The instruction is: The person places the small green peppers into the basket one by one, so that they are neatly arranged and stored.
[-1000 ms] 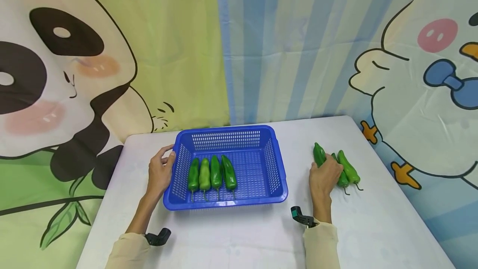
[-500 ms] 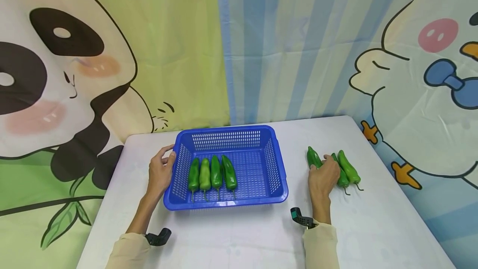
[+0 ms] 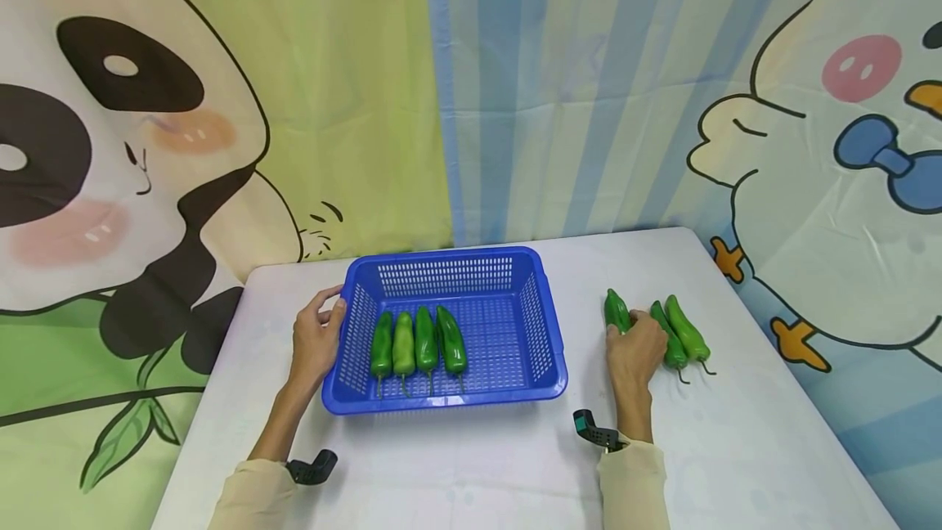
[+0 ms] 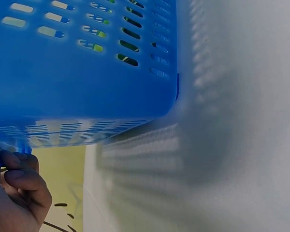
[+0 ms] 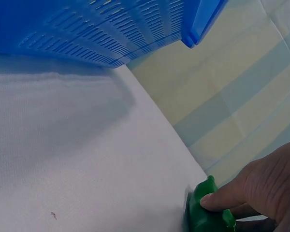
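Head cam's got four green peppers (image 3: 425, 342) lined up in the blue basket (image 3: 449, 401), left hand (image 3: 316, 338) pinching its side I think, right hand (image 3: 636, 350) pinching another pepper (image 3: 616, 311)

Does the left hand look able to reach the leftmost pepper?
Probably yes: the leftmost green chili pepper lies uncovered, and only the blue basket's wall stands between it and the left hand.

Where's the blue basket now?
In the head view, the blue basket is on the white table, between the left hand at its left rim and the right hand.
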Available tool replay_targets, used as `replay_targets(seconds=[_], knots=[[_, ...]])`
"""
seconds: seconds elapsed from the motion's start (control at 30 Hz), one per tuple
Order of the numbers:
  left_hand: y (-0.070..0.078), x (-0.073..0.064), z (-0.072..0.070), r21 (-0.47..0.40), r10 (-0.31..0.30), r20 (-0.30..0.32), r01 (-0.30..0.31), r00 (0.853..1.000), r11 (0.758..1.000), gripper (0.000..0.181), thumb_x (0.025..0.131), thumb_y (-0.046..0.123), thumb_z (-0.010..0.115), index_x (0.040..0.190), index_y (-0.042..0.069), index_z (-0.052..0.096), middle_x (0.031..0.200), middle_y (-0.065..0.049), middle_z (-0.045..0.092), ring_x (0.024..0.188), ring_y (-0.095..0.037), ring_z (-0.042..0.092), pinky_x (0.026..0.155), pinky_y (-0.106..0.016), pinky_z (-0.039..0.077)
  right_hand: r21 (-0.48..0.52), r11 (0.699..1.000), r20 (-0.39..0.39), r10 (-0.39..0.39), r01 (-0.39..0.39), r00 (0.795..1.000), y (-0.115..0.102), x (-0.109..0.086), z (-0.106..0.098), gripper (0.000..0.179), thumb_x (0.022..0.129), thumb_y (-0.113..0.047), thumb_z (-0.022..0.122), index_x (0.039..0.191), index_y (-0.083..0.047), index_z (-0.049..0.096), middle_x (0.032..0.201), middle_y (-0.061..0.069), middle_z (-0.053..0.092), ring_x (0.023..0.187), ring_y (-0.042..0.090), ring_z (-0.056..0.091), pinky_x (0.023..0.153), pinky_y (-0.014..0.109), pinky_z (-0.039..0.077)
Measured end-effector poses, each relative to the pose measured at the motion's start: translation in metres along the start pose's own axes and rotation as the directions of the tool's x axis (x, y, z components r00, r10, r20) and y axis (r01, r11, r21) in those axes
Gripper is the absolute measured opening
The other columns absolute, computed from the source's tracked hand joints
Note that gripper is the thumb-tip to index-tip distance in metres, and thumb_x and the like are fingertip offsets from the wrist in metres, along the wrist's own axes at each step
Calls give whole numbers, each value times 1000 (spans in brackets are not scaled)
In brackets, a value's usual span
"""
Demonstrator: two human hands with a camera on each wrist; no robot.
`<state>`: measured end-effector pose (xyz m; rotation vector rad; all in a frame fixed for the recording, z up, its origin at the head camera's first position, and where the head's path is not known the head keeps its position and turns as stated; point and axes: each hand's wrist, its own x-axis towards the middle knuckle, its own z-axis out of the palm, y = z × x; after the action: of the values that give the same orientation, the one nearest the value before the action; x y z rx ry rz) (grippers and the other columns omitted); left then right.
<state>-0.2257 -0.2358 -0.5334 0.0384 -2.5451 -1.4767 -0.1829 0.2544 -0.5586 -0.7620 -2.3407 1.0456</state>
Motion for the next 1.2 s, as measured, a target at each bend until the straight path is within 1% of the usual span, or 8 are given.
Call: replay_targets(seconds=[0.17,0.33,0.53,0.83,0.9,0.97,1.1,1.2], knots=[[0,0,0,10,-7,-6,7,1000,1000,43,117,28,50,154,7,59,105,-31,80,65,-7,71,56,-23,55,47,999,-12,17,-16,1000,1,-1,-1,42,91,3,72,129,19,68,123,41,71,115,55,66,102,67,50],[-1,0,1,15,-13,-6,13,1000,1000,44,117,29,51,154,8,59,108,-32,80,66,-6,71,57,-23,55,118,992,-27,42,-38,999,0,-2,-2,38,90,0,77,125,17,72,116,38,73,109,51,68,105,64,48],[-1,0,0,17,-18,-10,18,1000,1000,43,117,29,51,154,8,59,108,-31,80,67,-8,71,57,-23,55,188,979,-9,85,-82,996,-6,-2,-4,38,90,-4,83,123,13,75,117,36,75,106,48,72,105,59,51],[0,1,0,23,-19,-4,19,1000,1000,43,117,31,51,154,9,60,109,-30,80,70,-10,72,59,-23,55,215,966,14,146,-146,989,-12,-5,-8,38,91,-10,85,123,8,77,118,33,77,103,44,76,99,51,55],[0,1,0,23,-21,-4,21,1000,1000,44,117,31,50,154,9,60,110,-31,80,70,-10,73,59,-23,55,218,964,16,154,-154,988,-13,-6,-8,38,90,-12,86,122,6,79,116,30,79,96,37,77,94,45,56],[0,1,0,22,-24,-2,24,1000,999,44,117,31,50,154,9,59,111,-31,80,71,-11,73,59,-23,55,219,962,19,164,-164,986,-14,-6,-9,38,89,-14,87,121,5,79,116,29,80,85,23,76,88,37,55],[1,0,0,28,-29,-2,29,1000,999,44,117,31,50,155,9,59,111,-31,80,70,-11,73,59,-23,55,216,958,33,186,-188,982,-17,-6,-11,39,89,-18,88,121,2,80,116,25,81,71,-1,64,78,22,50],[1,1,0,36,-29,-3,29,1000,999,44,117,30,50,155,9,59,111,-30,80,70,-11,72,59,-23,54,226,951,48,205,-211,978,-20,-6,-14,40,89,-20,89,123,1,80,119,24,80,77,2,66,71,13,47]])
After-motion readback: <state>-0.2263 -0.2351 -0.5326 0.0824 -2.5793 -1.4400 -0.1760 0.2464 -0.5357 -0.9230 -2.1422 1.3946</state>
